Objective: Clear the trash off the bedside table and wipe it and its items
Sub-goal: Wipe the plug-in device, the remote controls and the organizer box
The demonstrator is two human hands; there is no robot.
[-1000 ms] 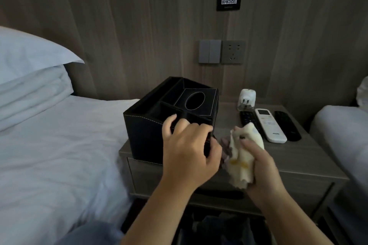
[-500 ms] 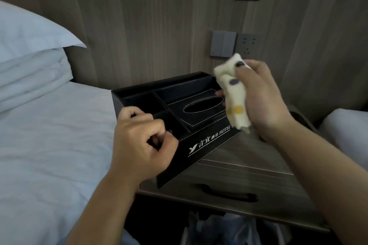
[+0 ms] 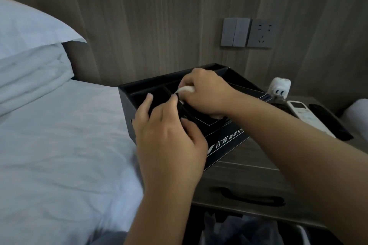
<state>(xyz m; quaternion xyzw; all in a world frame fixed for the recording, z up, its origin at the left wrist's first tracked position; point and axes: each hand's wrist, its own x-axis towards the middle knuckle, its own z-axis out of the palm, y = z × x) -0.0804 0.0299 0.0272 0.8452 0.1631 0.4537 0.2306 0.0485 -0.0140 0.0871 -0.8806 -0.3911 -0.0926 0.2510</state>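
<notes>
Black compartmented organizer box (image 3: pixel 225 139) sits angled on the wooden bedside table (image 3: pixel 249 157).

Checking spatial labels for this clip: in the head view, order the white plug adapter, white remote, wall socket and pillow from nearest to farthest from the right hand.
From the right hand, which holds the cloth over the black organizer box:
1. White plug adapter, just right, on the table.
2. White remote, farther right.
3. Wall socket, up on the panel.
4. Pillow, far left.

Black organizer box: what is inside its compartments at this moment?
The right hand presses a white cloth into a compartment of the black organizer box; the left hand grips a divider. The far-left compartment looks dark. The hands cover most of the tissue slot and the other compartments.
</notes>
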